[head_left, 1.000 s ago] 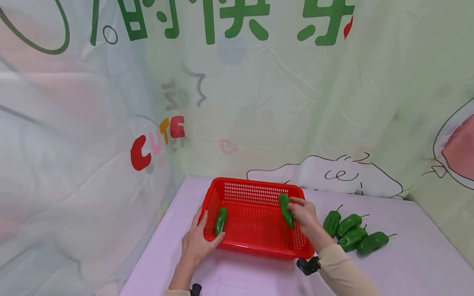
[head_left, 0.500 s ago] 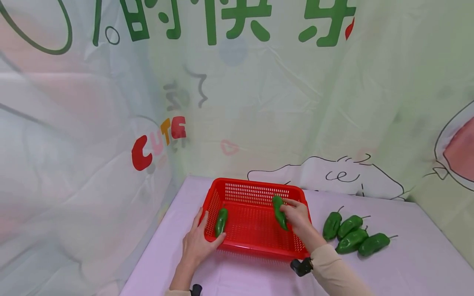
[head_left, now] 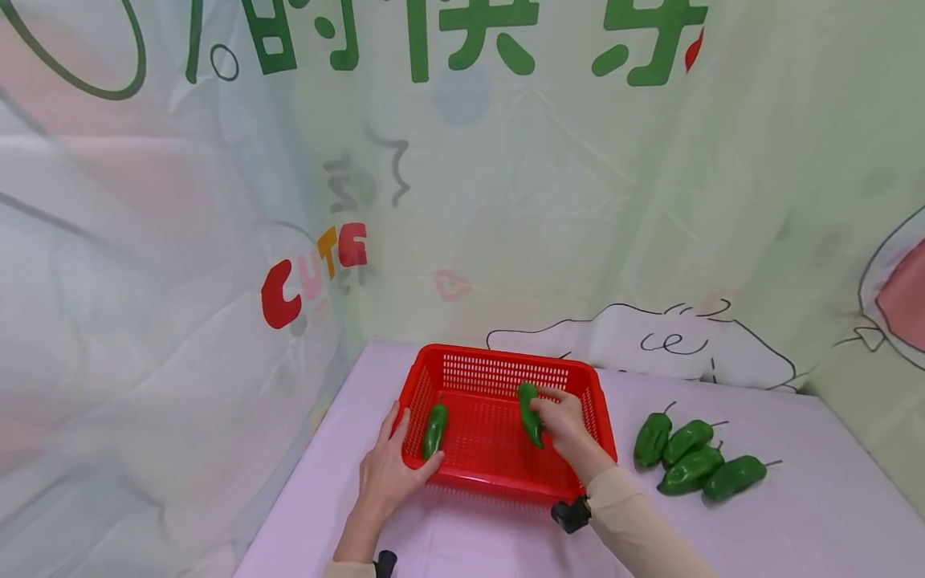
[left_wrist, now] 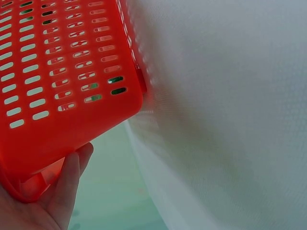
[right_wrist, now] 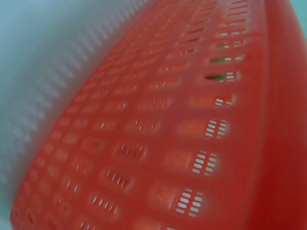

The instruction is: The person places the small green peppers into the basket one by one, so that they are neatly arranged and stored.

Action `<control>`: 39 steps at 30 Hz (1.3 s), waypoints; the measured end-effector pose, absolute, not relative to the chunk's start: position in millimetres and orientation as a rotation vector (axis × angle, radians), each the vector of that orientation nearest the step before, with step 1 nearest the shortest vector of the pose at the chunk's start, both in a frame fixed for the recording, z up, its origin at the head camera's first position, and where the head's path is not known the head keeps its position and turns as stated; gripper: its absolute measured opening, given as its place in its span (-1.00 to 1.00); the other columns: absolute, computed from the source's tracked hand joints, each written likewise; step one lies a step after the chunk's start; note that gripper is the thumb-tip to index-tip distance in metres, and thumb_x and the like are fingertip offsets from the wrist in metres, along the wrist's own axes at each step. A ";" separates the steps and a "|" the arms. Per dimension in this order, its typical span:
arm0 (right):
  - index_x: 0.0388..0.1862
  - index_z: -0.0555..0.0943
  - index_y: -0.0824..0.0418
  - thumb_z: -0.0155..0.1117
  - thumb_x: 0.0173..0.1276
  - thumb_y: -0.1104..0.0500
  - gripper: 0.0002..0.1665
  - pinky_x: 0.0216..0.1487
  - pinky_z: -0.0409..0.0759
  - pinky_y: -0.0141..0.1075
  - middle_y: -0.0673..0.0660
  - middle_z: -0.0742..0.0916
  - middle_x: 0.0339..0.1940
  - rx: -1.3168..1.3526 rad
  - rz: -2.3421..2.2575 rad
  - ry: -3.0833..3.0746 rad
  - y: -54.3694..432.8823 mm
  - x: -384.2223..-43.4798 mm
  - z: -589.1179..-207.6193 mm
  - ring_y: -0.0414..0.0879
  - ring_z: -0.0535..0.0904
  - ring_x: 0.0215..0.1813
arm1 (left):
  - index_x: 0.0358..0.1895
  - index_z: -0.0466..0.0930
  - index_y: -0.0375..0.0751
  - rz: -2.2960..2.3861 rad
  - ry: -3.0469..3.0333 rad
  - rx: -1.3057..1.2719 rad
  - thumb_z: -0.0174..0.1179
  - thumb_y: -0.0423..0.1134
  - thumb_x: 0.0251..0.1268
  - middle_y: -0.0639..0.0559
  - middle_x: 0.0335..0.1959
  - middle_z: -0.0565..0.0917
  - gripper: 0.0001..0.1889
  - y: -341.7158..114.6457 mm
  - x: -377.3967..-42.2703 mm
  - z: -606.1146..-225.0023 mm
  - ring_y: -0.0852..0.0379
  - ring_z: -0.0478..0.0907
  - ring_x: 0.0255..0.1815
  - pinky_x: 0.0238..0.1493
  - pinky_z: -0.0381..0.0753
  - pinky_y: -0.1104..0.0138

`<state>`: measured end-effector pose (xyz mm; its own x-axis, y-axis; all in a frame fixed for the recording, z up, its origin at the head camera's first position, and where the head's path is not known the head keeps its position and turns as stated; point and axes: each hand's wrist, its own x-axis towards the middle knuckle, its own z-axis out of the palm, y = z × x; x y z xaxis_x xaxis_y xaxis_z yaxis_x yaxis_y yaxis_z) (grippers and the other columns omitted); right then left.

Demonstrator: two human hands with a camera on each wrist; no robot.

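Note:
My left hand (head_left: 390, 474) grips the front left corner of a red plastic basket (head_left: 499, 484). Its fingers lie along the left side, the thumb on the front rim. In the left wrist view, the fingers (left_wrist: 72, 177) reach around the basket's rim. My right hand (head_left: 565, 417) pinches a green pepper (head_left: 530, 413) over the inside of the basket, right of its middle. Against the left wall inside lies another green pepper (head_left: 435, 429). The right wrist view holds only the basket's perforated wall (right_wrist: 158, 115); the right hand is hidden there.
Several green peppers (head_left: 691, 470) with stems lie grouped on the pale tablecloth (head_left: 780, 530), right of the basket. A printed curtain (head_left: 520, 201) hangs behind and to the left of the table.
My right hand has moved left with the pepper, from the basket's right wall toward its middle. The left hand keeps its grip on the corner, and the basket stays in place.

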<state>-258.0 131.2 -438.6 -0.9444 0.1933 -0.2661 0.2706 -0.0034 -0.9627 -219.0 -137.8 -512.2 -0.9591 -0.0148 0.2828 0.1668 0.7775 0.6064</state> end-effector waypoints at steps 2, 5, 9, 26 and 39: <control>0.36 0.35 0.49 0.06 0.40 0.38 -0.45 -0.10 0.69 -0.21 0.48 0.47 0.19 0.508 -2.124 2.180 126.4 -259.7 -439.4 0.15 0.54 -0.03 | 0.51 0.23 -0.18 -0.948 -2.692 -0.128 0.34 0.26 0.00 -0.06 0.55 0.14 0.01 -137.8 -219.5 -512.0 -0.03 0.58 -0.04 -0.04 0.61 0.00; 0.36 0.35 0.50 0.06 0.40 0.39 -0.45 -0.07 0.69 -0.16 0.49 0.48 0.19 0.507 -2.120 2.178 119.2 -261.8 -441.4 0.16 0.55 0.00 | 0.49 0.25 -0.20 -0.926 -2.691 -0.135 0.33 0.26 0.02 -0.07 0.55 0.15 -0.01 -137.7 -219.4 -511.3 0.01 0.59 -0.16 -0.09 0.62 0.03; 0.36 0.35 0.50 0.06 0.41 0.38 -0.46 0.03 0.65 -0.08 0.49 0.48 0.21 0.500 -2.122 2.170 110.4 -264.5 -443.1 0.20 0.55 0.06 | 0.49 0.25 -0.21 -0.914 -2.694 -0.139 0.30 0.30 0.00 -0.08 0.54 0.16 0.01 -138.0 -219.3 -511.4 0.03 0.59 -0.17 -0.10 0.63 0.05; 0.30 0.37 0.58 0.09 0.34 0.44 -0.46 0.10 0.60 0.03 0.53 0.49 0.19 0.495 -2.174 2.093 80.1 -272.0 -448.7 0.15 0.57 -0.03 | 0.49 0.26 -0.22 -0.904 -2.686 -0.150 0.31 0.28 0.01 -0.08 0.54 0.18 0.00 -139.5 -219.5 -511.8 0.09 0.57 -0.29 -0.16 0.63 0.10; 0.29 0.35 0.62 0.12 0.32 0.48 -0.44 0.10 0.59 0.01 0.58 0.49 0.19 0.465 -2.176 2.078 65.0 -277.2 -459.4 0.23 0.61 0.03 | 0.47 0.28 -0.25 -0.876 -2.690 -0.163 0.29 0.29 0.04 -0.08 0.53 0.18 -0.02 -139.5 -219.7 -510.5 0.15 0.53 -0.37 -0.24 0.61 0.20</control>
<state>-277.2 65.0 -459.4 -0.9487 0.1388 -0.2839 0.2772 -0.0661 -0.9585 -219.7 -139.5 -510.5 -0.9467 0.0134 0.3219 0.2004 0.8067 0.5559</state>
